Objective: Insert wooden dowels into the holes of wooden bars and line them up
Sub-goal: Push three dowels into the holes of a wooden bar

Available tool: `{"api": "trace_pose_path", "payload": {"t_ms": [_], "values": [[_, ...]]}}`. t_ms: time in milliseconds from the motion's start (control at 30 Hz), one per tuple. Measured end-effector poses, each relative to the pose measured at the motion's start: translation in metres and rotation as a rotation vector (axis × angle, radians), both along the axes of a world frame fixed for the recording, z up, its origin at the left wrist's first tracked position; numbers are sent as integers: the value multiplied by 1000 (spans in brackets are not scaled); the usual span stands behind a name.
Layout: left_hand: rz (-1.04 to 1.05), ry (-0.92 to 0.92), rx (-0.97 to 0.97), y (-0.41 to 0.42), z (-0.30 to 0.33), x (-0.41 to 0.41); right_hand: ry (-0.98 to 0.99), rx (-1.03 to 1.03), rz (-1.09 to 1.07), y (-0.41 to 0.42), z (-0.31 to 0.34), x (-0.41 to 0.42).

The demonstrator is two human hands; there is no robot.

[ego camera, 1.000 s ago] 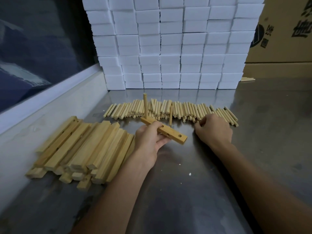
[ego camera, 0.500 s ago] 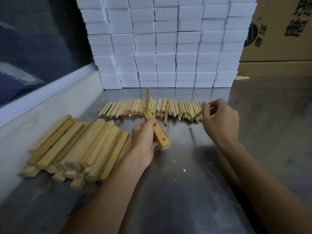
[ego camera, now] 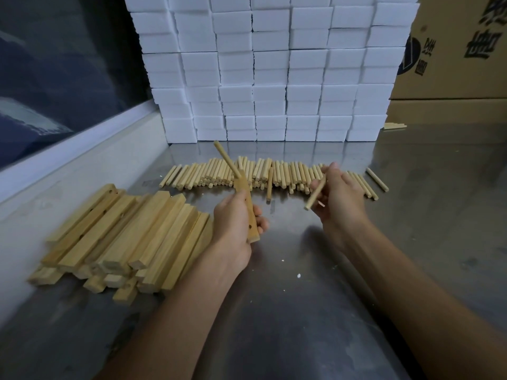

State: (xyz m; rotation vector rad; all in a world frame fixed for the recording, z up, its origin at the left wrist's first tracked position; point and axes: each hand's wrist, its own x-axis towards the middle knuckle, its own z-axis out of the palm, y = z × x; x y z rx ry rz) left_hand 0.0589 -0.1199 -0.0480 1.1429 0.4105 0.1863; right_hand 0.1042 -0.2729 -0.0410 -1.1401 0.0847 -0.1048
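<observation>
My left hand (ego camera: 236,218) grips a wooden bar (ego camera: 251,212) held on edge, its near end pointing toward me. A dowel (ego camera: 226,159) sticks out of the bar's far end and leans up and to the left. My right hand (ego camera: 338,193) pinches a loose dowel (ego camera: 317,193) that slants down to the left, a short way to the right of the bar. Another single dowel (ego camera: 269,185) lies at the front of the dowel row (ego camera: 274,174) spread across the metal table.
A heap of wooden bars (ego camera: 123,237) lies at the left of the steel table (ego camera: 301,311). A wall of white foam blocks (ego camera: 274,69) stands behind the dowels, cardboard boxes (ego camera: 452,50) at the back right. A pale ledge (ego camera: 68,182) borders the left.
My right hand lifted a dowel off the row and brought it left toward the bar. My left hand turned the bar from lying crosswise to pointing at me, on edge.
</observation>
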Motion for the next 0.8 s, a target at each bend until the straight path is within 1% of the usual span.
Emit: {"api": "trace_pose_path", "payload": {"t_ms": [67,300,367,400,500,533,633,667,800], "values": [[-20,-2,-41,-1,1,-1,32,33,-2,1,-1,1],[-96,2,-90,-10,4,-3,141,162,-25,-1,5,2],[-110,5,-86,-12,4,-3,140,214,-25,0,8,2],[-115,3,-85,-12,3,-3,127,183,-28,0,8,2],[-136,-4,-113,-12,3,-3,99,-125,-87,2,3,2],[-148,-1,-127,-11,3,-3,80,-139,-83,2,1,2],[-180,6,-143,-11,2,-4,-4,44,39,2,1,0],[-191,3,-143,-12,1,-4,-34,25,70,3,2,-1],[-228,-29,-132,-16,0,-3,-157,-197,116,11,-1,-7]]}}
